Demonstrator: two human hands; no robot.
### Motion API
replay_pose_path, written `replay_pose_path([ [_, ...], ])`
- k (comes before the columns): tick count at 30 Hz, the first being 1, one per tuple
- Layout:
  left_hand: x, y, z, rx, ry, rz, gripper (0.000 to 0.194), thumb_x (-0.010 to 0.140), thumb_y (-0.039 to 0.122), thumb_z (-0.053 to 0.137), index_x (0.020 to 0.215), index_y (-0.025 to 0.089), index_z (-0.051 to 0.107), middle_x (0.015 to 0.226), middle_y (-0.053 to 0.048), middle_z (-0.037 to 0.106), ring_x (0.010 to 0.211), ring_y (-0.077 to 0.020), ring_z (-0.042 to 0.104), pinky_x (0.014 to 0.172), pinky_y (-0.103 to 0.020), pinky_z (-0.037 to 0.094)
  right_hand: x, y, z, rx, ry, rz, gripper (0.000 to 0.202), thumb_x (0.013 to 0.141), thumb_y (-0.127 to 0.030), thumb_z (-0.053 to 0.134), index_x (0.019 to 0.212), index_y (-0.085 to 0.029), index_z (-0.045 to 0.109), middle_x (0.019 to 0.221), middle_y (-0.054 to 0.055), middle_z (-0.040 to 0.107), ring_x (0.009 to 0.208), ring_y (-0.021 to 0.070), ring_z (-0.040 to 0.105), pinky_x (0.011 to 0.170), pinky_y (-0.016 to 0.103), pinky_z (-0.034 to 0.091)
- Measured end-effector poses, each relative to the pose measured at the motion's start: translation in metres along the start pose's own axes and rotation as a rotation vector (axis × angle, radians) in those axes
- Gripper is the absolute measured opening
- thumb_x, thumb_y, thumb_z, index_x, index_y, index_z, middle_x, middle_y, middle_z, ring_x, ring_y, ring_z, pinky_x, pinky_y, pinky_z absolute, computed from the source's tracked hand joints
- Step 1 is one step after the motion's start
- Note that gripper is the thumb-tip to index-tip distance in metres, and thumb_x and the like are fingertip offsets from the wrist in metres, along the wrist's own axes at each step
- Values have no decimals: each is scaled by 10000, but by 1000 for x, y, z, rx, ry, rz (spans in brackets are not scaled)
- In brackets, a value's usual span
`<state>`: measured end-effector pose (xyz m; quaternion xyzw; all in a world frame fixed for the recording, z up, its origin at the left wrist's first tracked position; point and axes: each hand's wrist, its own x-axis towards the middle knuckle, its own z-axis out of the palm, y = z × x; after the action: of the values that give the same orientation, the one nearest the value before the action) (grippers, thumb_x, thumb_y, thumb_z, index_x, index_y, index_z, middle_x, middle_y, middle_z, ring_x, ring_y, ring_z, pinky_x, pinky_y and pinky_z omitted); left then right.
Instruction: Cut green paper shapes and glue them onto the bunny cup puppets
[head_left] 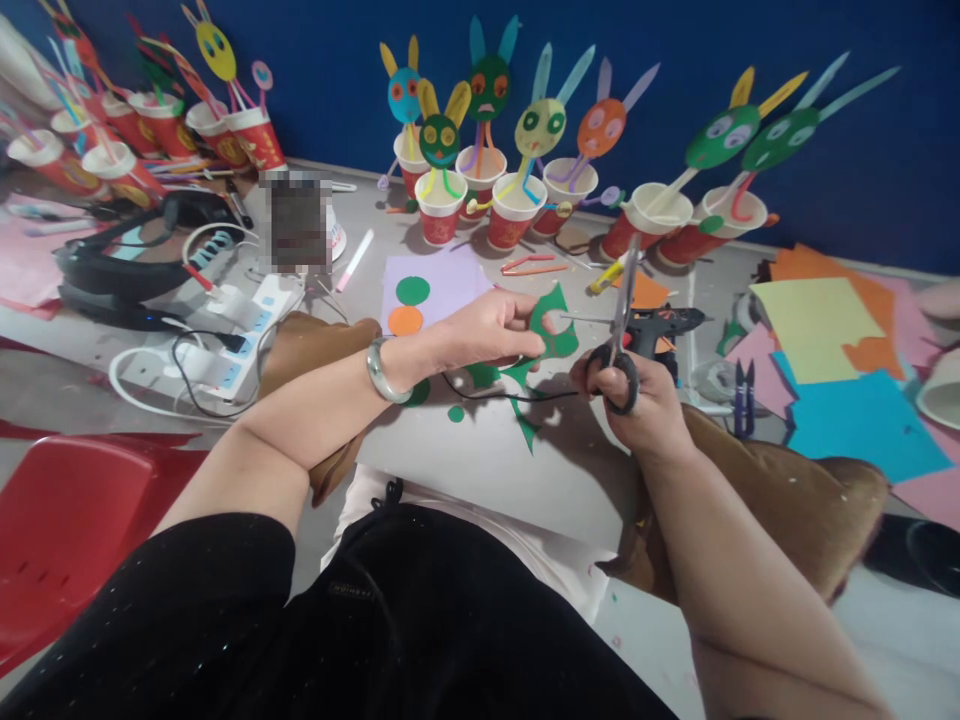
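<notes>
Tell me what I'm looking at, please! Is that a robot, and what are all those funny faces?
There's no robot here: these are a person's own two bare hands. The one picture comes from a camera worn on their head, looking forward and down.

The left hand pinches a piece of green paper in its fingers. The right hand holds scissors.

The funny faces have long ears, and they stand up out of red and white cups on the table. Nearer the hands, a green circle and an orange circle lie on light purple paper. Over to the right is a pile with a blue sheet.
</notes>
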<state>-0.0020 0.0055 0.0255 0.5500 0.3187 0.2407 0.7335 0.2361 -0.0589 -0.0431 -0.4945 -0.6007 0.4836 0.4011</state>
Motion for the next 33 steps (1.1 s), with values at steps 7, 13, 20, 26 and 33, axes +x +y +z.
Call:
replay_pose_path([
  [7,5,-13,4,163,-107,0,141,767,25,645,688,138,617,580,66,552,538,-40,468,543,-193,313,0,-5,12,80,159,2,488,675,-662,950,742,-234,726,756,27,667,705,198,566,673,363,467],
  [13,7,-17,8,32,11,-60,61,926,168,680,873,139,685,632,27,645,540,-65,548,550,-199,379,3,-6,14,101,228,9,426,630,-532,994,724,-237,701,782,27,671,733,200,583,674,354,489],
  [20,22,-40,11,-274,97,-163,183,882,233,809,921,140,656,823,-18,738,596,-62,629,537,-192,424,9,-4,20,245,432,-36,416,680,-520,927,668,-244,616,719,-3,566,658,162,490,637,345,431],
  [26,13,-44,18,-82,35,52,391,725,414,970,816,130,716,633,43,641,583,-63,560,552,-210,423,4,2,24,111,366,-60,401,770,-582,875,738,-266,630,842,40,652,796,229,614,728,386,517],
  [33,12,-28,16,-135,212,113,472,702,486,978,753,132,669,718,8,712,593,-51,590,575,-216,456,2,4,24,34,332,-237,537,840,-750,783,745,-256,597,786,26,624,742,204,575,700,364,493],
])
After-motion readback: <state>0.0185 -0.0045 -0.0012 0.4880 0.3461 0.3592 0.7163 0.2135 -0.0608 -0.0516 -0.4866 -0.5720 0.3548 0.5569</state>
